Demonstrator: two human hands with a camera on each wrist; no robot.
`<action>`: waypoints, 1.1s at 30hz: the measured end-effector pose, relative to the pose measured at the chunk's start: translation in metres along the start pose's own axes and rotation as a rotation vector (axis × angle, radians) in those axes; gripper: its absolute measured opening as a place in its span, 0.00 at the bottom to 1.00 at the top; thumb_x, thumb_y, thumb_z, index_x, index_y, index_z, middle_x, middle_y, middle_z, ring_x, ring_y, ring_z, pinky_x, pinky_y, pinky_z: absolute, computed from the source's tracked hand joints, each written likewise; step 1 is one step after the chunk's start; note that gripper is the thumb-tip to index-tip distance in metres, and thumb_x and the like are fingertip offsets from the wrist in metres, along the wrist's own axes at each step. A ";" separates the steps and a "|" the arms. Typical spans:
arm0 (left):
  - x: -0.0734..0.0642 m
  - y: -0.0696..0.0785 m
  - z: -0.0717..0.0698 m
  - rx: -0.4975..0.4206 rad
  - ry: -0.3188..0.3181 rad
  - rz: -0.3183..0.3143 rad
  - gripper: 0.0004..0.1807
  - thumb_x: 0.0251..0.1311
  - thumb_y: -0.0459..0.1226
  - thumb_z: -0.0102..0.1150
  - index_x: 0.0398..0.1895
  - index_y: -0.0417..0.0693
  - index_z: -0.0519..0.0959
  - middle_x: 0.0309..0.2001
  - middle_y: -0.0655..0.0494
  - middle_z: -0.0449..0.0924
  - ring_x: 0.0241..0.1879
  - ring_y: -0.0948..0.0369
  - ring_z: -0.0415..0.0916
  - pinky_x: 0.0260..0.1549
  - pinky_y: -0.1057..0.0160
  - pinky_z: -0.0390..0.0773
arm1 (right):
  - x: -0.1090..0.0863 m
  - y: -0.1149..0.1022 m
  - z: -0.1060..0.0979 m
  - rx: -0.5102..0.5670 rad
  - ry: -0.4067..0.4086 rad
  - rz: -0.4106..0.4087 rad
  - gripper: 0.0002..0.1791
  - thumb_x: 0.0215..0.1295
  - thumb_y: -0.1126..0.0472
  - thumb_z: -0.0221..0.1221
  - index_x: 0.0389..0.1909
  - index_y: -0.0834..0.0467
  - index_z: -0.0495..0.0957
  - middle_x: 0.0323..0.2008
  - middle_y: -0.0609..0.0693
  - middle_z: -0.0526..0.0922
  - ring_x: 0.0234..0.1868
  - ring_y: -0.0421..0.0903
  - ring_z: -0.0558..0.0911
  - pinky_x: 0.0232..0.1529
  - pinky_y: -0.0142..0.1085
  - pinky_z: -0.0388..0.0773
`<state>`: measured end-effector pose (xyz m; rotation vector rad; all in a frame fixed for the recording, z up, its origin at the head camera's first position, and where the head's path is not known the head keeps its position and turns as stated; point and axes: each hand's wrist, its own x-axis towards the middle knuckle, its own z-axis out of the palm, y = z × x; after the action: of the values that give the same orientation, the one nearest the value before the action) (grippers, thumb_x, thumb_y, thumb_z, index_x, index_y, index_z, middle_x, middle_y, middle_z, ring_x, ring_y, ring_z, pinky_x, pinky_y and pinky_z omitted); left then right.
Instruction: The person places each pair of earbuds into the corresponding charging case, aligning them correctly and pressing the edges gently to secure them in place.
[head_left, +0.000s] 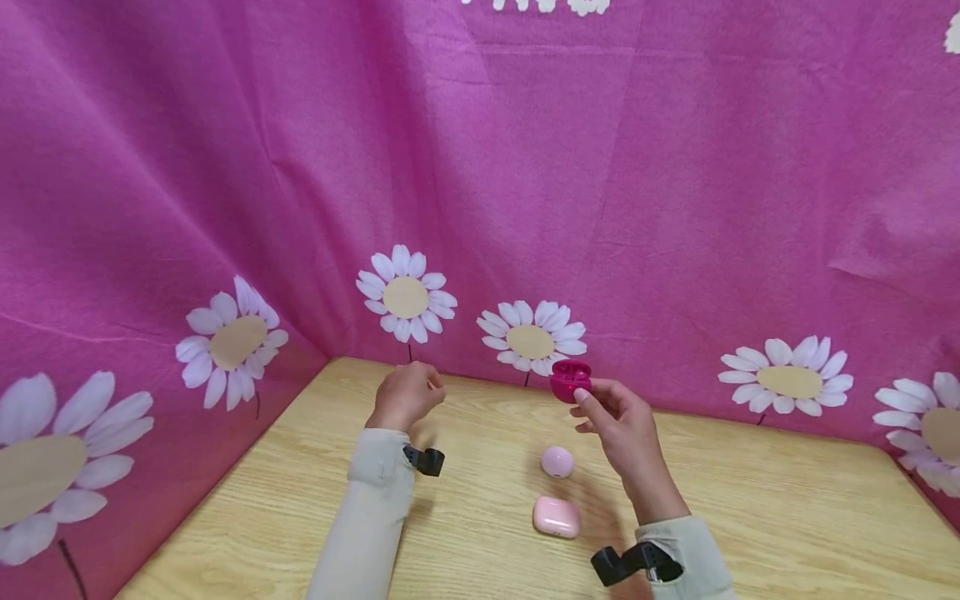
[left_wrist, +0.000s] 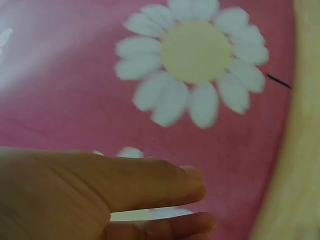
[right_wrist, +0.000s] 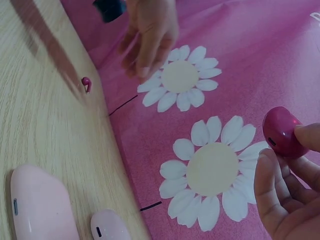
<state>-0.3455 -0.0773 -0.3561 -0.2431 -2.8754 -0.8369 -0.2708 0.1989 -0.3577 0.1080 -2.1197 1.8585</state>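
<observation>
My right hand (head_left: 628, 427) pinches a dark pink earbud case (head_left: 567, 392) between thumb and fingers, raised above the table. Its lid stands up in the head view; the right wrist view shows the case's rounded outside and a small dark port. My left hand (head_left: 405, 395) hovers over the back left of the table. Thumb and fingers (left_wrist: 160, 185) are apart, and no object shows between them. A dark pink earbud (right_wrist: 86, 84) lies on the table near its back edge, below the left hand; I cannot make it out in the head view.
A round pale pink case (head_left: 557, 462) and a glossy pink rounded-rectangle case (head_left: 556, 517) lie closed on the wooden table (head_left: 465, 533), left of my right forearm. A magenta cloth (head_left: 675, 208) with daisies rises behind the table and along its left side.
</observation>
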 end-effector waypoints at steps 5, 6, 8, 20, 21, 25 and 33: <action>0.006 -0.015 0.014 0.039 -0.031 -0.063 0.08 0.56 0.38 0.65 0.39 0.48 0.83 0.42 0.53 0.82 0.41 0.51 0.77 0.37 0.52 0.76 | 0.000 0.000 -0.002 -0.007 -0.001 0.011 0.16 0.67 0.63 0.59 0.50 0.68 0.76 0.36 0.53 0.83 0.33 0.41 0.83 0.34 0.35 0.82; 0.007 -0.017 0.017 0.047 -0.033 -0.079 0.09 0.56 0.37 0.65 0.40 0.47 0.83 0.43 0.52 0.82 0.42 0.50 0.77 0.38 0.51 0.75 | -0.001 0.000 -0.002 -0.010 -0.002 0.012 0.16 0.67 0.62 0.59 0.51 0.68 0.76 0.36 0.53 0.83 0.33 0.41 0.83 0.34 0.35 0.82; 0.008 -0.022 0.021 0.081 -0.040 -0.121 0.13 0.54 0.37 0.66 0.43 0.46 0.82 0.44 0.46 0.79 0.42 0.47 0.77 0.37 0.50 0.75 | -0.001 0.000 -0.002 -0.011 -0.003 0.011 0.16 0.67 0.62 0.59 0.51 0.68 0.76 0.36 0.53 0.83 0.33 0.40 0.83 0.34 0.35 0.82; 0.005 -0.051 0.032 0.075 -0.105 -0.267 0.25 0.35 0.26 0.66 0.44 0.40 0.76 0.42 0.39 0.69 0.37 0.48 0.68 0.36 0.51 0.72 | 0.001 -0.001 0.000 0.006 -0.010 -0.003 0.16 0.67 0.62 0.60 0.50 0.68 0.76 0.35 0.51 0.83 0.33 0.41 0.83 0.34 0.36 0.82; 0.005 -0.052 0.032 0.070 -0.107 -0.270 0.25 0.35 0.25 0.66 0.45 0.40 0.77 0.43 0.38 0.69 0.38 0.48 0.68 0.37 0.51 0.72 | 0.001 -0.001 0.000 0.007 -0.010 -0.004 0.16 0.67 0.62 0.60 0.50 0.68 0.76 0.35 0.51 0.83 0.33 0.41 0.83 0.34 0.35 0.82; 0.006 -0.055 0.036 0.069 -0.110 -0.269 0.28 0.38 0.26 0.64 0.50 0.41 0.77 0.45 0.38 0.71 0.41 0.45 0.71 0.41 0.48 0.72 | 0.001 0.000 0.000 0.010 -0.010 -0.005 0.16 0.67 0.62 0.59 0.50 0.68 0.76 0.35 0.51 0.83 0.33 0.41 0.83 0.34 0.36 0.82; 0.011 -0.057 0.038 0.107 -0.120 -0.255 0.14 0.43 0.28 0.62 0.37 0.46 0.81 0.40 0.46 0.78 0.41 0.46 0.74 0.36 0.50 0.75 | 0.000 0.000 -0.001 0.004 -0.007 0.002 0.15 0.67 0.62 0.59 0.50 0.68 0.76 0.36 0.53 0.83 0.33 0.42 0.83 0.35 0.36 0.82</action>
<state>-0.3703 -0.1030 -0.4156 0.0914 -3.0979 -0.7245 -0.2710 0.1999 -0.3575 0.1135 -2.1217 1.8668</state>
